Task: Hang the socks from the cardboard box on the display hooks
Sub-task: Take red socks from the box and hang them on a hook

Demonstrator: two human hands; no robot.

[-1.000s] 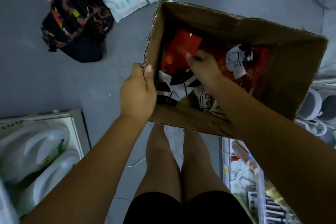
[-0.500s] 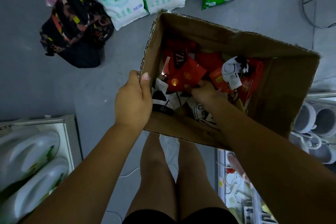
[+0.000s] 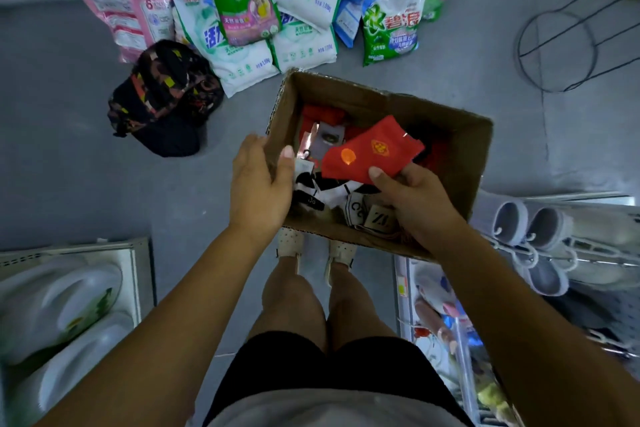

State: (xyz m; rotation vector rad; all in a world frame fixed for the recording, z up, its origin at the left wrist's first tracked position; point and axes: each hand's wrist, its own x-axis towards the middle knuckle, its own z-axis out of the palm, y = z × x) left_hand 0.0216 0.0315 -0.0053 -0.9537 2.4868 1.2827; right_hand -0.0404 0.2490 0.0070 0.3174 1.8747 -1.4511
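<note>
- I'm holding the cardboard box up with my left hand, fingers wrapped over its near-left wall and thumb pressing inside the rim.
- My right hand is pinching a red sock pack at its lower edge, thumb on top and the other fingers beneath, with the pack fanning away from my fingertips above the box's opening.
- More socks are lying below my fingers, in the box bottom.
- I'm judging this as the pick-out step: one pack is being drawn clear.
- Next I'm needing to find a display hook; none is showing clearly, and I can't see the pack's hanger.
</note>
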